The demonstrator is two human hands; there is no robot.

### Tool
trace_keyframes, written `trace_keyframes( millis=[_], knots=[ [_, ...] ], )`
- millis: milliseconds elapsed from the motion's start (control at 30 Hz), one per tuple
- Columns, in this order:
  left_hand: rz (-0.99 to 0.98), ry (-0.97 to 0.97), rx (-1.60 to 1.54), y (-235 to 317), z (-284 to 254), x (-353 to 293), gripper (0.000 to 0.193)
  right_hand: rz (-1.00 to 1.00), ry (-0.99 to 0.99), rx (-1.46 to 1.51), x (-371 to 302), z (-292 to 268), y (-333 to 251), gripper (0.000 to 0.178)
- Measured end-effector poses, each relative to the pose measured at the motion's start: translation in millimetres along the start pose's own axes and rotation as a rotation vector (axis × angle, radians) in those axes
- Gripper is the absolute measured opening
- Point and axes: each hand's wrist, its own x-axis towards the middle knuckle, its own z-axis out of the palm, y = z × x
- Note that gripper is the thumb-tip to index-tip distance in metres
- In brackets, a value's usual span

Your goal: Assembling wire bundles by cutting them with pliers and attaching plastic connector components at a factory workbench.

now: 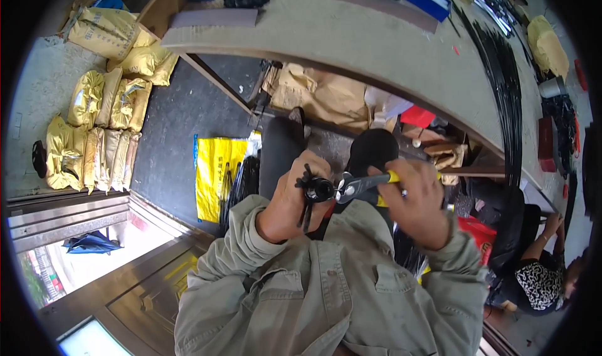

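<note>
My left hand (283, 209) is closed around a bundle of thin black rods with a round, hollow-looking black hub (321, 189), which resembles a folded umbrella frame. Its rod ends fan out above and below my fingers. In my right hand (415, 200) is a pair of pliers (364, 184) with yellow and dark handles, my fingers wrapped around the grips. The metal jaws meet the right side of the hub; what they bite on is too small to make out. Both hands are above my lap, in front of my grey-green jacket (326, 287).
A grey worktable (351, 24) spans the far side, with long black rods (501, 86) along its right end. Left of my legs lie a yellow bag (216, 174) and more black rods (244, 190). Filled sacks (106, 152) stand far left. Another person (539, 284) sits at right.
</note>
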Motion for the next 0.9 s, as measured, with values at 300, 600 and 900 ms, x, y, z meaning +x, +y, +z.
trace_keyframes(
  millis=[300,600,900],
  knots=[
    [-0.168,-0.567,-0.322,8,-21,14,0.056,0.107,-0.947,1.033,6,-42,45,0.038],
    [-0.107,-0.349,-0.214,3,-19,-6,0.057,0.074,-0.498,0.635,-11,-40,10,0.045],
    [-0.022,-0.491,-0.281,-8,-19,2,0.057,0.234,-0.766,1.102,11,-48,35,0.043]
  ],
)
